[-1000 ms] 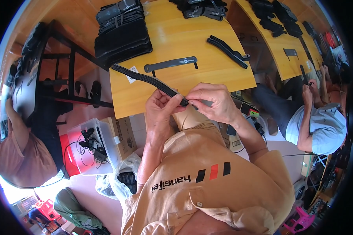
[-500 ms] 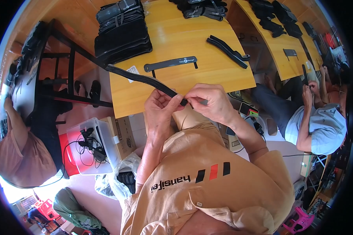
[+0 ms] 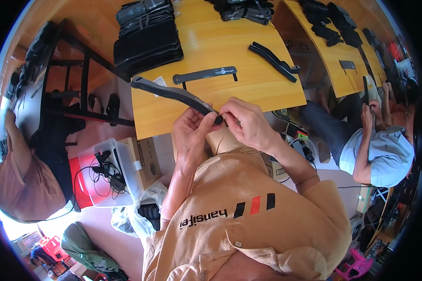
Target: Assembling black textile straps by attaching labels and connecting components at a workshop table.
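A stack of long black straps (image 3: pixel 173 95) slants from the table's near left part toward my body, a grey face showing along its upper side. My left hand (image 3: pixel 191 131) is closed round its near end, thumb on top. Right beside that end, the fingers of my right hand (image 3: pixel 245 122) pinch a short, narrow black tab. Whether the tab is joined to the stack is hard to see. Beyond my hands, a single grey strap (image 3: pixel 205 74) with two thin black tabs lies flat on the yellow table (image 3: pixel 248 93).
At the far left of the table stand piled black strap bundles (image 3: pixel 147 51); more black bundles (image 3: pixel 246 11) lie at the back. One strap bundle (image 3: pixel 274 62) rests at the right. A clear bin (image 3: pixel 131 175) of cables stands on the floor at left. People sit at both sides.
The strap stack has rolled a little, so its grey face shows more, and its far end sits slightly further right. My right hand's fingers have shifted a little at the near end.
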Available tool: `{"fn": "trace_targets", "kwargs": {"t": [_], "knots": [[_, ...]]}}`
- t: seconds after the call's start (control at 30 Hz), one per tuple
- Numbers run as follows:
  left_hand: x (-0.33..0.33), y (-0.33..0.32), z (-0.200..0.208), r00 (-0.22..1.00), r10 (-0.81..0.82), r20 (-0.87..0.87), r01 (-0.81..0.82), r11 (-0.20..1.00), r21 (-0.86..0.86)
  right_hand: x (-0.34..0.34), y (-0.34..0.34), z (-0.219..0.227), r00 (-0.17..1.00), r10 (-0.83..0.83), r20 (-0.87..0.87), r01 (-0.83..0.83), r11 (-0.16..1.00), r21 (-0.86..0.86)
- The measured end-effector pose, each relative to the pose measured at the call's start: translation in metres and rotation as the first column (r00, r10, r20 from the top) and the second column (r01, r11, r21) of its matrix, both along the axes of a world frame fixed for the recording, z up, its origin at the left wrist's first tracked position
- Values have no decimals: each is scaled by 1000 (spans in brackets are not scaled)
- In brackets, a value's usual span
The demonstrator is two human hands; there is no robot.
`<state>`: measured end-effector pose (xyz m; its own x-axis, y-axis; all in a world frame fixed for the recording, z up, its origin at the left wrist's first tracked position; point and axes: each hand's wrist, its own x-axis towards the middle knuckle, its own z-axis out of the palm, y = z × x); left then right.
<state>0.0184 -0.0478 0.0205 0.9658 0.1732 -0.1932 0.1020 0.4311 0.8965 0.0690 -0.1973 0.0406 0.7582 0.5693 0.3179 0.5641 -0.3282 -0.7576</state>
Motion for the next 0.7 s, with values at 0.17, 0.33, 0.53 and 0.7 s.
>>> {"fn": "trace_targets", "kwargs": {"t": [0.17,0.33,0.53,0.7], "knots": [[0,0,-6,1000,-5,4,5,1000,-23,1,3,-10,999,-26,33,24,997,73],[0,3,-4,1000,0,12,0,999,38,-5,8,-8,989,-42,145,35,998,49],[0,9,-2,997,-63,-34,63,998,-5,-6,11,-11,962,-39,269,32,999,29],[-1,9,-8,994,-100,-34,99,995,-32,0,8,-12,998,8,-63,-5,999,47]]}}
